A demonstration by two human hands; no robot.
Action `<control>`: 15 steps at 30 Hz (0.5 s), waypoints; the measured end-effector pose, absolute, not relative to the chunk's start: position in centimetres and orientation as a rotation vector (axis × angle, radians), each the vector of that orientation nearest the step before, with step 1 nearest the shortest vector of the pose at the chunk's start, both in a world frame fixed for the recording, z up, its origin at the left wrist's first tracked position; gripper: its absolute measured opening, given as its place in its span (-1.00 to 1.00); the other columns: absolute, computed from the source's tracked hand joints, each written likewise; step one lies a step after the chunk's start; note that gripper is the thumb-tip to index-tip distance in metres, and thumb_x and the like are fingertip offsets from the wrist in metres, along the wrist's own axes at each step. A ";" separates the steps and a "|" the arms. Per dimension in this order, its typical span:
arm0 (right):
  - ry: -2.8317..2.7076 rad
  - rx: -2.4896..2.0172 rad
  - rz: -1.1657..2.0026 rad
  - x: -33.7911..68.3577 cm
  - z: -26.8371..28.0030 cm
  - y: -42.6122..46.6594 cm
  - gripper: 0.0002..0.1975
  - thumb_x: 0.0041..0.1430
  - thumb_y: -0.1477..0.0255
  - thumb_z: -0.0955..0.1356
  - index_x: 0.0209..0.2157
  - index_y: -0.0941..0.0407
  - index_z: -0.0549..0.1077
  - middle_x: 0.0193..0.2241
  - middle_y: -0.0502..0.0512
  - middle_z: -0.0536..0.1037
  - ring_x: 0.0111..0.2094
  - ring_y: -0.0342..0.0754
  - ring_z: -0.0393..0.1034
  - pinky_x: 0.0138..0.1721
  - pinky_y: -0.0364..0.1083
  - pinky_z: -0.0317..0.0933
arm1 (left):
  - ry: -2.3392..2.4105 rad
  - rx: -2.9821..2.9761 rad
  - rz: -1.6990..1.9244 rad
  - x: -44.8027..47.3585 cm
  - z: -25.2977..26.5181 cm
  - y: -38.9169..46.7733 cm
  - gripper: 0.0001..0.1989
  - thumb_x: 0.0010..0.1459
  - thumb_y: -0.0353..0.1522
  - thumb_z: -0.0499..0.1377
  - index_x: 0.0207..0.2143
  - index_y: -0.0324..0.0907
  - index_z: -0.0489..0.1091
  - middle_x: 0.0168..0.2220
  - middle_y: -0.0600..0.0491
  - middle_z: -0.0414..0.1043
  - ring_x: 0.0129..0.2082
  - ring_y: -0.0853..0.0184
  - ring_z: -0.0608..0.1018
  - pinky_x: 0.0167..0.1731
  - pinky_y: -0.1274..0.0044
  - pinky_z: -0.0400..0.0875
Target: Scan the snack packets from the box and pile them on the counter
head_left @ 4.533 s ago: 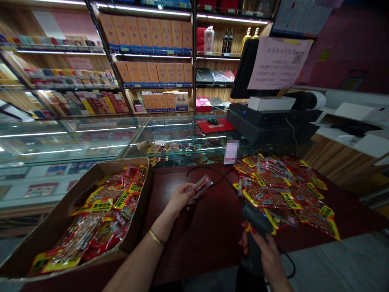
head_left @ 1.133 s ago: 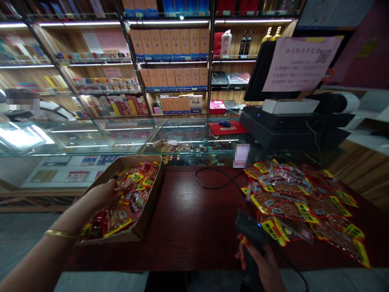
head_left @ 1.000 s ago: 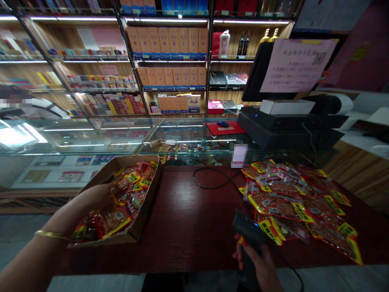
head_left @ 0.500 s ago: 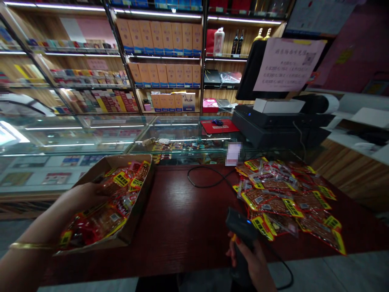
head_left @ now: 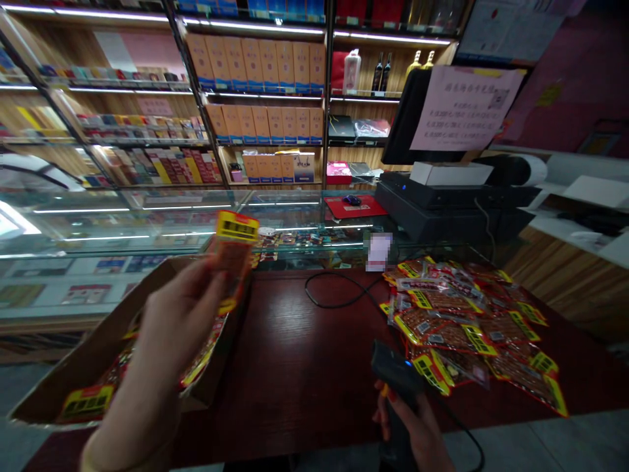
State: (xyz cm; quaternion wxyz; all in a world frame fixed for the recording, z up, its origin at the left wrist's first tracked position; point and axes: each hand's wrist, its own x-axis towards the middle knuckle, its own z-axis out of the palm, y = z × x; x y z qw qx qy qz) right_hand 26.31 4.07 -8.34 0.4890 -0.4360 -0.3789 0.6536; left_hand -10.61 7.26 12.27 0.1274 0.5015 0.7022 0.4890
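Raised over the right side of an open cardboard box (head_left: 216,367), my left hand (head_left: 181,321) pinches a snack packet (head_left: 236,252) with a yellow and red top. More such packets lie inside the box, partly hidden behind my forearm. My right hand (head_left: 417,419) is wrapped round the handle of a black barcode scanner (head_left: 398,373), which shows a small blue light. Beyond the scanner, on the right of the dark red tabletop (head_left: 289,367), spreads a pile of similar packets (head_left: 457,314).
A black cable (head_left: 324,305) loops across the tabletop. Behind it stand a glass display counter (head_left: 162,229), a mouse (head_left: 351,200) on a red mat, and a monitor with a paper notice (head_left: 466,108) above a black box. Stocked shelves line the back wall.
My left hand has lifted a snack packet up out of the cardboard box and moved right. The box now looks tilted or shifted at its near left. My right hand still grips the scanner.
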 end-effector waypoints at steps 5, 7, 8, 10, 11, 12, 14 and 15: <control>-0.871 -1.104 1.555 26.0 -8.1 3.9 -0.48 0.02 -0.02 0.55 -0.24 0.15 0.57 -0.63 -0.03 0.53 -0.63 -0.11 0.44 -0.61 -0.19 0.29 | 1.252 1.177 1.109 -0.5 5.4 13.2 -0.46 -0.07 -0.14 0.39 -0.08 -0.29 0.58 -0.25 -0.08 0.68 -0.36 0.24 0.63 -0.28 0.46 0.48; -0.835 -1.127 1.529 25.7 -7.8 3.8 -0.47 -0.01 -0.03 0.56 -0.26 0.14 0.56 -0.65 -0.04 0.52 -0.64 -0.12 0.44 -0.63 -0.21 0.26 | 1.131 0.972 1.073 0.5 1.9 14.9 -0.53 -0.14 -0.22 0.43 -0.16 -0.29 0.60 -0.27 -0.07 0.68 -0.39 0.28 0.62 -0.30 0.50 0.48; -0.823 -1.134 1.521 25.6 -7.6 3.8 -0.47 -0.02 -0.02 0.56 -0.26 0.14 0.56 -0.65 -0.05 0.51 -0.64 -0.13 0.43 -0.64 -0.22 0.25 | 1.100 0.896 1.059 0.6 0.4 15.3 -0.56 -0.15 -0.25 0.43 -0.17 -0.27 0.61 -0.26 -0.06 0.68 -0.39 0.30 0.62 -0.29 0.51 0.47; -0.822 -1.124 1.519 25.5 -7.3 3.8 -0.47 -0.03 -0.02 0.57 -0.27 0.14 0.55 -0.66 -0.06 0.50 -0.65 -0.14 0.43 -0.65 -0.23 0.23 | 1.068 0.819 1.009 0.3 -1.7 15.6 -0.58 -0.13 -0.32 0.39 -0.15 -0.23 0.61 -0.22 -0.04 0.68 -0.37 0.30 0.63 -0.28 0.51 0.47; -0.827 -1.116 1.520 25.5 -7.2 3.8 -0.48 -0.03 -0.02 0.57 -0.26 0.14 0.55 -0.66 -0.06 0.50 -0.65 -0.14 0.42 -0.65 -0.22 0.23 | 1.064 0.810 0.981 0.0 -2.3 15.5 -0.59 -0.12 -0.35 0.38 -0.14 -0.22 0.61 -0.21 -0.04 0.68 -0.36 0.30 0.63 -0.28 0.52 0.46; -0.833 -1.115 1.529 25.5 -7.2 3.9 -0.47 -0.03 -0.02 0.57 -0.26 0.14 0.56 -0.65 -0.06 0.50 -0.65 -0.13 0.43 -0.65 -0.22 0.23 | 1.062 0.811 0.956 -0.2 -2.7 15.4 -0.59 -0.12 -0.37 0.36 -0.13 -0.22 0.61 -0.21 -0.04 0.68 -0.36 0.30 0.63 -0.28 0.52 0.46; -0.856 -1.137 1.554 25.4 -7.2 4.1 -0.45 -0.05 -0.05 0.56 -0.26 0.14 0.56 -0.66 -0.05 0.50 -0.66 -0.11 0.43 -0.65 -0.20 0.24 | 1.059 0.811 0.934 -0.5 -2.9 15.2 -0.60 -0.12 -0.40 0.33 -0.13 -0.23 0.62 -0.21 -0.05 0.68 -0.35 0.29 0.63 -0.28 0.52 0.46; -0.867 -1.163 1.548 25.3 -7.1 4.2 -0.43 -0.06 -0.06 0.56 -0.27 0.15 0.56 -0.66 -0.05 0.50 -0.67 -0.11 0.42 -0.64 -0.19 0.26 | 1.057 0.812 0.931 -0.5 -2.9 15.2 -0.60 -0.11 -0.40 0.33 -0.13 -0.23 0.62 -0.20 -0.05 0.68 -0.34 0.28 0.63 -0.27 0.51 0.46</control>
